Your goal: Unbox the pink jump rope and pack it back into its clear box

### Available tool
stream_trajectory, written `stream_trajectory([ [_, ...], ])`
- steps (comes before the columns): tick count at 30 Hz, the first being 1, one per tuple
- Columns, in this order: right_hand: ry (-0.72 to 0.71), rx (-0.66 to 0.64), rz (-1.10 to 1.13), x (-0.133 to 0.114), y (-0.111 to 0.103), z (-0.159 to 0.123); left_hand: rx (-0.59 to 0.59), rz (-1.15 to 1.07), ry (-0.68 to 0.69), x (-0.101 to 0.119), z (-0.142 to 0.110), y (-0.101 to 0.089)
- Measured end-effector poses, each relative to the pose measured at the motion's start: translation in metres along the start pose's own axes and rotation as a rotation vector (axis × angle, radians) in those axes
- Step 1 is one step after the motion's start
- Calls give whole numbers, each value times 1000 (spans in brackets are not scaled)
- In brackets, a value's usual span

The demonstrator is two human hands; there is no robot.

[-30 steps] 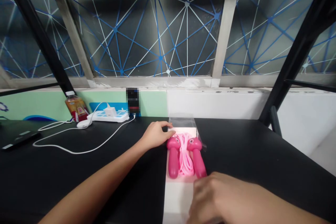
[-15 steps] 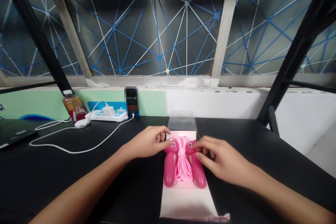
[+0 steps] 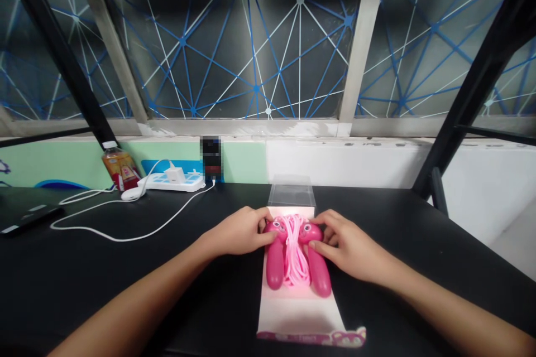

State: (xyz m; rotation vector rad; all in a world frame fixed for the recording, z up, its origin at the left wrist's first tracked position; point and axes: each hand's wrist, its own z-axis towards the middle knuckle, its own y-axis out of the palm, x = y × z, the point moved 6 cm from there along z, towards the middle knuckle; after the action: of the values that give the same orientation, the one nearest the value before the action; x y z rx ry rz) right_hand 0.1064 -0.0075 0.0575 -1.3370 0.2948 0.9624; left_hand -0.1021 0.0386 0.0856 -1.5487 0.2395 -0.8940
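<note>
Pink handles: two, each with an eyed head; left handle point(image 3: 275, 268) and right handle point(image 3: 320, 276) flank the rope.
Rope point(image 3: 296, 262): pink, bundled lengthwise, not unwound.
Backing card point(image 3: 299, 312): pale, flat under all three; printed edge at 6 o'clock.
Transparent plastic point(image 3: 292, 192): at 12 o'clock, by the card's far end.
Left hand point(image 3: 240, 230): at 10 o'clock of the rope; thumb and forefinger slightly apart, closed lightly round left handle's head.
Right hand point(image 3: 352, 245): at 2 o'clock; fingers bent, a small gap filled by right handle's head.
Stage, as judged: handles and rope sit arranged on the card, outside the plastic's visible part; both heads remain in hand, neither released.
Surroundings: black table point(image 3: 188, 312); bottle point(image 3: 121, 167) and power strip point(image 3: 190, 181) towards 10 o'clock.
</note>
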Motion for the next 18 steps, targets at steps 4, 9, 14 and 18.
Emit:
stream_trajectory([
  [4,23,10,-14,8,1,2,-25,-45,3,0,-2,-2],
  [9,-19,27,-94,5,1,2,-71,-106,40,2,-4,-2],
  [14,-90,43,-223,-4,-2,1,-57,-81,27,-3,-1,0],
  [18,-93,33,-291,-6,-2,1,-38,-68,18,-3,0,0],
])
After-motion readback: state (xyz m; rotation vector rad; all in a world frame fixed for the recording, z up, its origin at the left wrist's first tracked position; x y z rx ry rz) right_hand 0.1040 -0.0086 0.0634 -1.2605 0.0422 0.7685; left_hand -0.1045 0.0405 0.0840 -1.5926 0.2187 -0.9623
